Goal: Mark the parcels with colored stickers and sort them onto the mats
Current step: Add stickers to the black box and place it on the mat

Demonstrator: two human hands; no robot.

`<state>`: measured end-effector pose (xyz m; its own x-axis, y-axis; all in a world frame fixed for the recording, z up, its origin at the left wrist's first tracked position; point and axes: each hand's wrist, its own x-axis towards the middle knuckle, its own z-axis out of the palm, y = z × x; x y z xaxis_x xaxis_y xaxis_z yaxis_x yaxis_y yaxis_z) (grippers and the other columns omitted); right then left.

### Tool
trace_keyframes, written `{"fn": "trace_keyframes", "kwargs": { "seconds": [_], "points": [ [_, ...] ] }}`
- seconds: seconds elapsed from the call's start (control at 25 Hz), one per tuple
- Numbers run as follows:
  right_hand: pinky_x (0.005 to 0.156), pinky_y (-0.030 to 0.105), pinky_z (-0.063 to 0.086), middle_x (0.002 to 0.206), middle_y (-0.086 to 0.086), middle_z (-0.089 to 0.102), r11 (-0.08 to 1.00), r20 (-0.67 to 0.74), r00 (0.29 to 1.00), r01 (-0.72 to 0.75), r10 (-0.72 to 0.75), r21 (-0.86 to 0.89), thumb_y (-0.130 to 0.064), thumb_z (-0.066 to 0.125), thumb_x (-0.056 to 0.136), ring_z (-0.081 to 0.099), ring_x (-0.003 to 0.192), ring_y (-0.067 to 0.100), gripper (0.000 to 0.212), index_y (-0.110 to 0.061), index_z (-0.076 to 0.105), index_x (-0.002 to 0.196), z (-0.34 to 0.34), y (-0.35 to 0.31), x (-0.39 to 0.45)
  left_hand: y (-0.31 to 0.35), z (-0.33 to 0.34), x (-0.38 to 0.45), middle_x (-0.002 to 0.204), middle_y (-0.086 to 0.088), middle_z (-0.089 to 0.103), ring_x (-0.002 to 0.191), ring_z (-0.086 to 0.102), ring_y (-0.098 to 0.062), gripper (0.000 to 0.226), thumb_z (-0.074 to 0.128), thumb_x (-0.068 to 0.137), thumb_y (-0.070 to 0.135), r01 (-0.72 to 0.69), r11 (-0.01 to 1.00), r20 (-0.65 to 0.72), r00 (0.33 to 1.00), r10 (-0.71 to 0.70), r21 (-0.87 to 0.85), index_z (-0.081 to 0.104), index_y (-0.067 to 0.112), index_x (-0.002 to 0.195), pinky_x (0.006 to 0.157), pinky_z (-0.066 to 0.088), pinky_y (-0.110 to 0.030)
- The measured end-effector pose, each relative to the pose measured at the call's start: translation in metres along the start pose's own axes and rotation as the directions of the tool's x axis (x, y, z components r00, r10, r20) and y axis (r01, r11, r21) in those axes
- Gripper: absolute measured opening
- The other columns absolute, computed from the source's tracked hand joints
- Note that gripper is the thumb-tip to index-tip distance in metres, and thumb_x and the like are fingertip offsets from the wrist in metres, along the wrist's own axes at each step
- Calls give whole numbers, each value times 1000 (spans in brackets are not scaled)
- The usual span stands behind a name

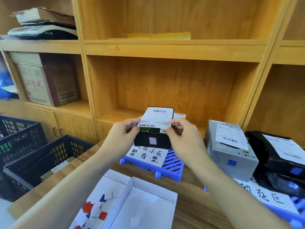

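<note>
Parcel in black wrapping (pixel 152 141), with a white shipping label on top and a pale square sticker (pixel 152 140) on its near face, sits at twelve o'clock from the person, held just above the far end of the left blue slatted mat (pixel 173 164). Left hand (pixel 123 135) pinches the parcel's left edge at the label, thumb and fingers curled round it; right hand (pixel 180 134) grips the right edge the same way, so both grips are closed on the parcel. A white handwritten sign (pixel 146 156) lies on that mat, directly below the parcel.

At two o'clock a grey boxed parcel (pixel 231 151) stands with a label on top and a blue sticker (pixel 231 162) on its near side. Just beside it, at three o'clock, lies a black bagged parcel (pixel 279 164) with a label and blue stickers. Both rest on a second blue mat (pixel 280 214) carrying another handwritten sign (pixel 267 195).

At six o'clock on the wooden surface (pixel 189 204) an open white box (pixel 140 205) lies beside its lid (pixel 99 204), which holds loose red and blue stickers (pixel 92 210) and peeled backing scraps. At nine o'clock, dark plastic crates (pixel 41 156) stand off the surface's edge. Wooden shelving (pixel 165 52) fills the background, with cartons (pixel 47 83) in a left compartment.
</note>
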<state>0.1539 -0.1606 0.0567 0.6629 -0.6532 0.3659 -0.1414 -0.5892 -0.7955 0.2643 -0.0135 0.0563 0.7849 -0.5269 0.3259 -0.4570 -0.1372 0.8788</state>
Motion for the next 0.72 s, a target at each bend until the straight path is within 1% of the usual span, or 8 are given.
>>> {"fn": "trace_keyframes", "kwargs": {
  "seconds": [0.12,0.24,0.32,0.36,0.44,0.52,0.64,0.72],
  "points": [
    [66,6,37,113,-10,62,999,-24,1000,-16,15,-34,-29,54,98,56,104,7,27,-24,62,123,-8,5,28,7,13,30,75,36,69,73,64,15,44,46,100,4,-9,1000,36,999,9,-5,65,42,87,73,47,-6],
    [50,2,38,125,-5,63,998,-34,998,-47,46,-39,-28,52,100,57,101,8,29,-24,60,128,-13,13,57,10,30,62,76,31,70,72,64,12,45,43,102,7,-20,1000,68,997,20,-1,63,43,82,70,47,-6],
    [48,4,36,130,-5,62,997,-41,997,-63,61,-45,-26,51,101,54,101,5,31,-23,59,131,-14,20,76,9,41,82,83,26,67,71,61,-2,41,41,103,9,-16,1000,72,997,16,-11,65,39,87,63,43,-11],
    [52,5,35,131,-5,62,997,-46,997,-70,68,-42,-26,51,101,53,101,5,31,-23,59,131,-13,25,85,8,47,90,85,23,66,68,58,-4,38,40,103,9,-11,1000,77,997,12,-16,67,34,94,60,41,-10],
    [57,8,35,132,-3,63,995,-41,995,-91,90,-33,-24,53,100,54,102,7,31,-23,59,131,-9,36,101,2,58,106,88,19,64,60,59,9,32,38,103,6,-1,1000,85,996,3,-23,64,25,106,55,39,-2],
    [57,9,36,134,-1,62,993,-24,993,-115,114,-27,-21,55,100,58,106,11,33,-21,58,133,-4,46,112,-3,67,118,88,21,62,62,58,21,33,37,103,3,17,999,87,996,-14,-30,63,23,100,57,40,2],
    [67,15,49,137,3,59,992,-24,993,-121,120,-36,-18,54,100,59,116,18,36,-17,56,136,2,57,125,-13,77,130,85,24,61,63,58,24,40,38,103,2,34,999,104,994,-29,-42,62,29,85,59,42,2],
    [79,24,55,137,4,59,991,-33,992,-126,124,-41,-18,53,100,59,115,18,35,-17,57,135,6,65,130,-21,82,135,87,23,62,65,59,24,33,39,103,3,39,998,125,992,-34,-43,62,25,95,60,43,2]
  ]
}}
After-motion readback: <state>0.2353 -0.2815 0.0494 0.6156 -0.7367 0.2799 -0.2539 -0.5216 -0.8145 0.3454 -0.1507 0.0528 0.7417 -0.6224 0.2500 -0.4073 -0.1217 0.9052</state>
